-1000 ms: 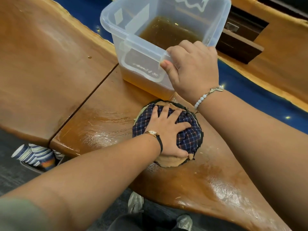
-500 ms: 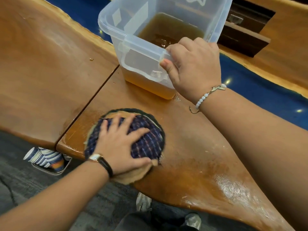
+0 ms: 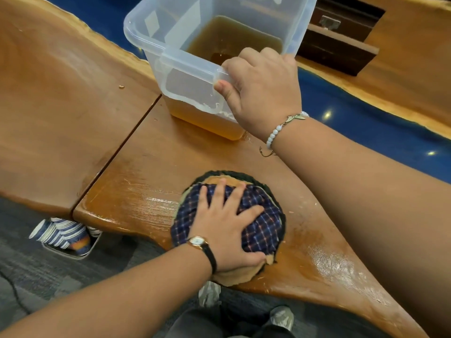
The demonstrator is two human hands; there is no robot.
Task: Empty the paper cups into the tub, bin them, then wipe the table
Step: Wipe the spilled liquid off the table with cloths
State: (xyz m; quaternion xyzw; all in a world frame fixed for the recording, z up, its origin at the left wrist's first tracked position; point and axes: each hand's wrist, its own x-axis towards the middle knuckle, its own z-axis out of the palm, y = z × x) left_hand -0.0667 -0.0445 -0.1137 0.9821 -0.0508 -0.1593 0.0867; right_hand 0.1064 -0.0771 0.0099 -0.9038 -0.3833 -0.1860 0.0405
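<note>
Partly filled clear tub [image 3: 188, 84], amber liquid [image 3: 234, 37], round plaid cloth [image 3: 261, 230]

The far side of the tub [image 3: 185, 76] is cut off by the top edge. Lower left, the table [image 3: 61, 106] hides part of the paper cups [image 3: 61, 234].

The cloth [image 3: 258, 223] has navy checks with a tan underside. The tub [image 3: 170, 62] is clear, its liquid [image 3: 231, 35] amber. The cups [image 3: 63, 234] are blue-and-white striped.
</note>
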